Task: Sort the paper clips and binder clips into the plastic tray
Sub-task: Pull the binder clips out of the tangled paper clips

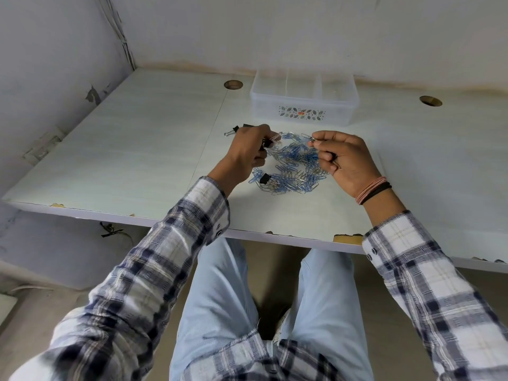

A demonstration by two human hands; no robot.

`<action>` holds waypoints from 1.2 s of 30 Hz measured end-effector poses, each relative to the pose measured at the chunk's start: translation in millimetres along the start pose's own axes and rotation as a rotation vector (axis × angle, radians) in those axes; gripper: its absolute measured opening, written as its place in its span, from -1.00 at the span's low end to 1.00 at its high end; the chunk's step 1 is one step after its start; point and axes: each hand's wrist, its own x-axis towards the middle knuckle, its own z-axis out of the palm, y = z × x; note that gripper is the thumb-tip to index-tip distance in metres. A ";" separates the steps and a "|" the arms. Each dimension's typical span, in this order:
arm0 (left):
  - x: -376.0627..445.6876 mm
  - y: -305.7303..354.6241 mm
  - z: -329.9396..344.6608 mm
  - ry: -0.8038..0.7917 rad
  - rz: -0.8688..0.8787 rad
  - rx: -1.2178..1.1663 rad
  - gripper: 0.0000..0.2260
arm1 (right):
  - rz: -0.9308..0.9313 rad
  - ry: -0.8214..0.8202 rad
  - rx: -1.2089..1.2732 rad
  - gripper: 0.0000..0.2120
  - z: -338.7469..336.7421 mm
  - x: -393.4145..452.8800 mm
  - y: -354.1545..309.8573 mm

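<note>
Just above the paper clips [291, 166], my left hand [248, 151] and right hand [343, 158] each pinch binder clips; I should shake tangled ones free before reaching forward to the tray [303, 118].

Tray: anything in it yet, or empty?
The tray looks empty: its translucent compartments show no clips. The clip pile is on the desk.

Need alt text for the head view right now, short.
Both hands, left hand and right hand, pinch clips above a pile of blue paper clips on a white table. A clear plastic tray sits behind the pile.
</note>
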 end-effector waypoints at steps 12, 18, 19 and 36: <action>-1.6 -6.7 20.9 -0.164 -0.104 -0.055 -0.87 | -0.018 -0.050 -0.022 -0.83 5.5 -1.7 3.9; -2.7 -8.4 20.1 -0.064 -0.037 0.027 -0.79 | -0.084 -0.032 -0.097 -0.79 2.6 -2.9 5.4; -3.8 -8.2 19.6 -0.057 -0.009 0.049 -0.75 | -0.102 -0.014 -0.126 -0.78 1.6 -2.5 5.8; -13.8 1.5 19.9 -0.123 0.252 0.410 -0.81 | -0.338 0.123 -0.729 -0.85 2.1 3.7 20.3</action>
